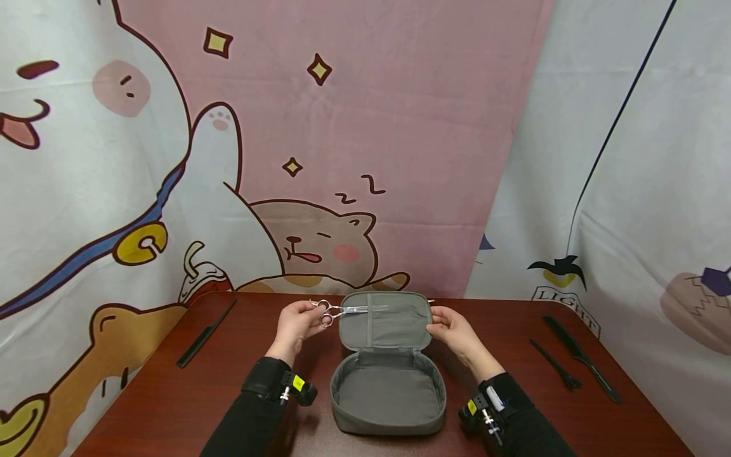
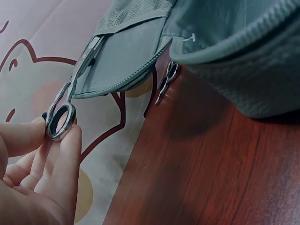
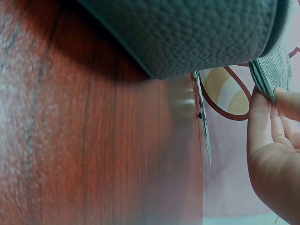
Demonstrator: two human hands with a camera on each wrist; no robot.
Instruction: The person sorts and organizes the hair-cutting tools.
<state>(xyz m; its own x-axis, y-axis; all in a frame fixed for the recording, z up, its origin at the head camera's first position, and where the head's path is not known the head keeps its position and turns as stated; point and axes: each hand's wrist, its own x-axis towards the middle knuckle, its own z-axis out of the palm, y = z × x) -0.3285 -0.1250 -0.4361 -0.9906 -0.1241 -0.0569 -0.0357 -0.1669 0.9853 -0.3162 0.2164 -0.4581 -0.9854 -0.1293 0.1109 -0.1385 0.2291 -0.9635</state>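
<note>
A grey zippered case (image 1: pixel 388 422) stands on the table with its lid (image 1: pixel 402 327) raised. My left hand (image 1: pixel 295 327) pinches silver scissors (image 1: pixel 354 310) by the finger rings. Their blades lie across the lid's inner face, and in the left wrist view the blade end (image 2: pixel 95 47) meets the pocket's edge. How far it goes in I cannot tell. My right hand (image 1: pixel 457 333) pinches the lid's right edge between thumb and fingers. Behind the case lies a second pair of scissors (image 2: pixel 168 82), mostly hidden in the head view; its blade (image 3: pixel 205 126) shows in the right wrist view.
On the left of the brown table (image 1: pixel 257 419) lies a thin black comb (image 1: pixel 195 348). Toward the right edge are a slim black brush (image 1: pixel 554 363) and a wider black comb with a handle (image 1: pixel 565 334). A printed cloth (image 1: pixel 434 158) hangs behind the table's far edge.
</note>
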